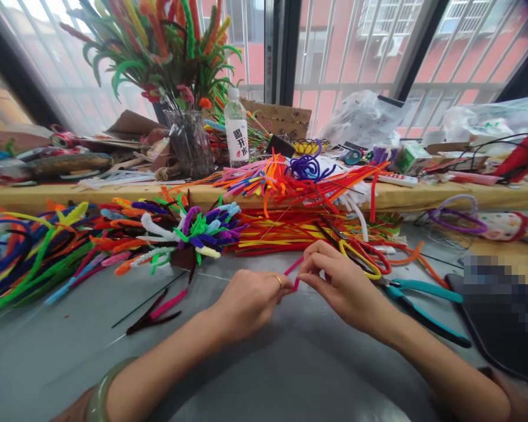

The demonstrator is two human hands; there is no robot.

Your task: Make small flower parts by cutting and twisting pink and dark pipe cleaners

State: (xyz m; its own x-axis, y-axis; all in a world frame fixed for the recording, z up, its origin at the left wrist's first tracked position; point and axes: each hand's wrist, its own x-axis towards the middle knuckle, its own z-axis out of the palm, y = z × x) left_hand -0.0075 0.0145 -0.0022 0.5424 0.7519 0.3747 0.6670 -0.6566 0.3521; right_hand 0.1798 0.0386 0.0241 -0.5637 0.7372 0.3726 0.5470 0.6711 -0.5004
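Observation:
Between my two hands, above the grey tabletop, is a short magenta pipe cleaner, bent near its lower end. My left hand, with a ring on one finger, pinches it from the left. Thumb and forefinger of my right hand close on it from the other side. To the left on the table lies a small piece made of dark brown and magenta pipe cleaners. Just beyond my hands stretches a bundle of red and yellow pipe cleaners.
Teal-handled pliers and yellow-and-red-handled scissors lie right of my right hand, near a dark flat device. Many-coloured pipe cleaners fill the left. A ledge behind holds a water bottle and a vase.

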